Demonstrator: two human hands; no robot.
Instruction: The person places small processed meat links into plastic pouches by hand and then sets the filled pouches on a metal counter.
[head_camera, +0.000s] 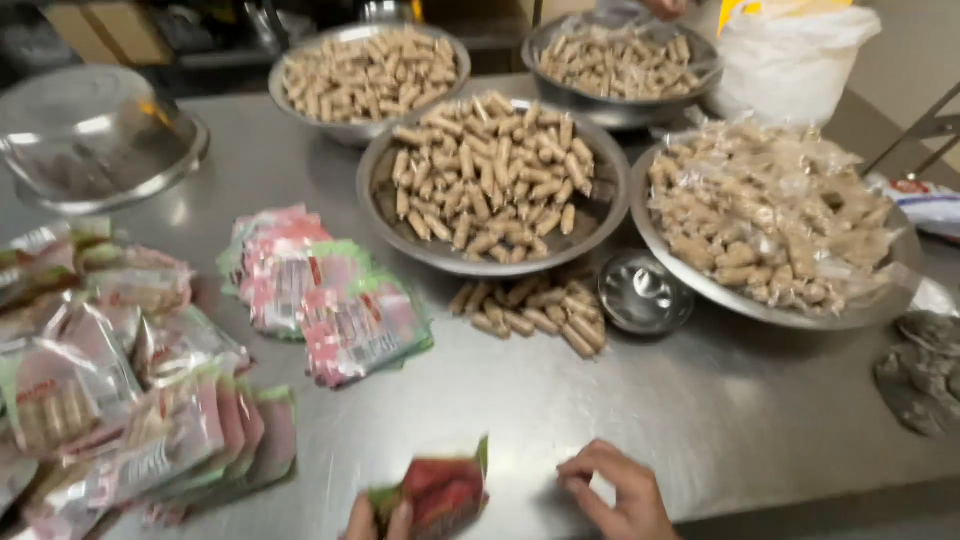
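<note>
At the bottom edge my left hand (378, 520) holds a red and green plastic pouch (440, 492) by its lower corner. My right hand (615, 488) rests on the steel table (700, 410) just right of the pouch, fingers curled, with nothing seen in it. A small heap of tan finger-shaped rolls (540, 312) lies loose on the table beyond the hands. Behind it a wide steel bowl (590, 215) is piled with the same rolls.
A stack of empty pouches (325, 290) lies centre-left; filled pouches (110, 400) spread over the left. Two more bowls of rolls (368, 72) (618, 62) stand at the back, a bowl of wrapped rolls (775, 215) right, a small steel cup (642, 292), an upturned bowl (95, 135).
</note>
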